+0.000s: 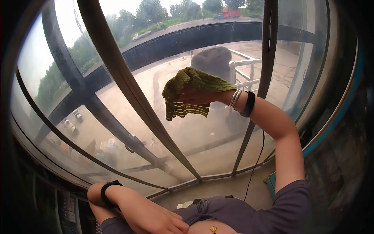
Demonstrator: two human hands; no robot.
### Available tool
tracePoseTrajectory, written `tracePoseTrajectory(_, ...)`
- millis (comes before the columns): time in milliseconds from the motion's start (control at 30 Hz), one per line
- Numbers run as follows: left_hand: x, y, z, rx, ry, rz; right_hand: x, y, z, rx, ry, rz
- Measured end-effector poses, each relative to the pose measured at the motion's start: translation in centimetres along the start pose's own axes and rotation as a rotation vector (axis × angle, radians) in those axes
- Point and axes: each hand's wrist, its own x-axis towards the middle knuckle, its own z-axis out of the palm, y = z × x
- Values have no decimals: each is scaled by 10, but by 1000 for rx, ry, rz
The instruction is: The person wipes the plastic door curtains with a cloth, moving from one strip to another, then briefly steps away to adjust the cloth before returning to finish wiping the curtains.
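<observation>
A wide window pane [187, 128] with dark frame bars looks out on a paved yard and trees. The right hand [198, 95], wrist banded, presses a green cloth [187, 91] against the glass, its grip closed around the bunched fabric. The left hand [156, 218] rests low at the person's chest, fingers loosely spread, holding nothing.

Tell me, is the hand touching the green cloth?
Touching. The head view shows the right hand gripping the green cloth, its fingers wrapped into the folds against the window glass.
</observation>
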Motion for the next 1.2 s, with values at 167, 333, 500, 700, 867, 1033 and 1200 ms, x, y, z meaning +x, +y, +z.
tracePoseTrajectory(167,10,0,10,-210,43,19,-34,52,-41,-138,542,268)
tracePoseTrajectory(333,8,-8,11,-335,8,-6,-67,83,-106,-646,561,688)
tracePoseTrajectory(500,11,-6,2,-168,-188,-44,-72,100,-99,-822,541,621)
tracePoseTrajectory(700,20,-8,11,-279,-134,0,-55,108,-98,-742,676,572)
tracePoseTrajectory(867,20,-9,17,-405,-44,25,0,105,-108,-855,823,700)
tracePoseTrajectory(1033,21,-8,2,-238,95,70,87,31,-88,-614,922,452)
tracePoseTrajectory(1200,10,-20,-1,-88,300,-95,70,-42,60,-11,532,391)
